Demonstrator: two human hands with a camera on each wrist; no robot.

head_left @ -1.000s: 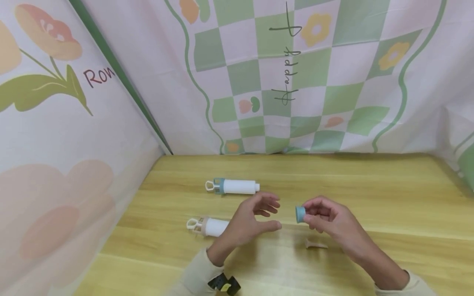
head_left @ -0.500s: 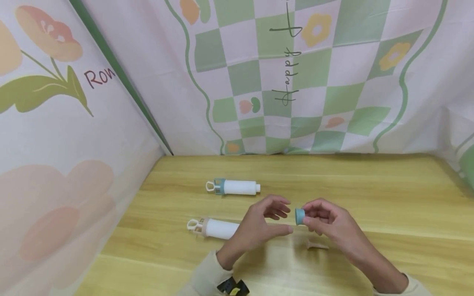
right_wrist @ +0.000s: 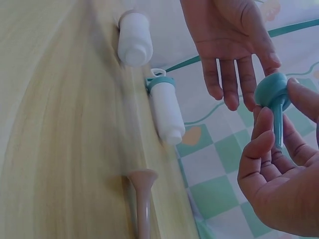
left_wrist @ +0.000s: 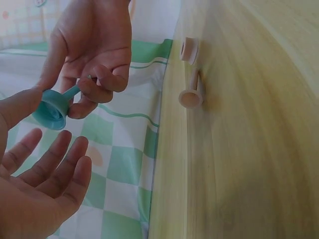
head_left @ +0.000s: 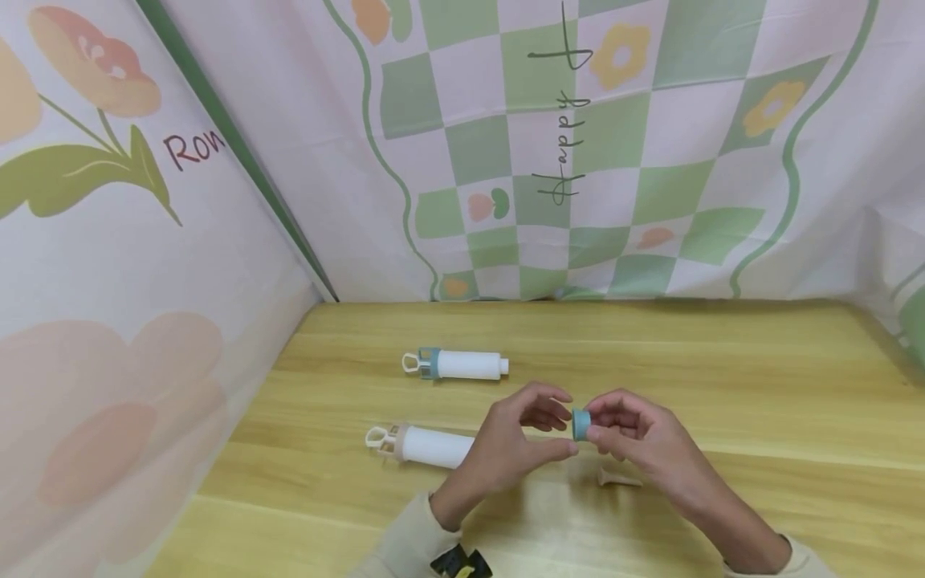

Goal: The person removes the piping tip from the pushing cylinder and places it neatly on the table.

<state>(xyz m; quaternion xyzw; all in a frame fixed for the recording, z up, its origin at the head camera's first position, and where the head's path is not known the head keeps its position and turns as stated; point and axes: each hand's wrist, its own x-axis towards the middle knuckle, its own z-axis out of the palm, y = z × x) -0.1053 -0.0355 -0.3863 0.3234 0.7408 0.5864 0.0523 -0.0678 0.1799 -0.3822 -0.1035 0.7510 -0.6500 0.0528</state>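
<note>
My right hand (head_left: 643,437) pinches a teal funnel-shaped nozzle (right_wrist: 271,94) above the table. Its wide cup (head_left: 580,425) faces left, and the thin stem (left_wrist: 72,92) runs back between my right fingers. My left hand (head_left: 516,433) is spread around the cup's open side, fingers extended. In the left wrist view its thumb lies right at the cup's rim, while the other fingers stay apart from it. Below the right hand, a beige funnel-shaped nozzle (head_left: 617,479) lies on the table. Beside it in the left wrist view sits a beige ring (left_wrist: 189,51).
A white syringe-like tube with a teal handle end (head_left: 462,364) lies toward the back of the table (head_left: 759,361). Nearer, a similar white tube with a beige end (head_left: 433,446) is partly covered by my left hand. Patterned cloth (head_left: 571,144) hangs behind and at the left.
My left hand has moved right, up to the teal nozzle's cup. The right hand has shifted slightly left and down, still pinching the nozzle. The tubes have stayed put.
</note>
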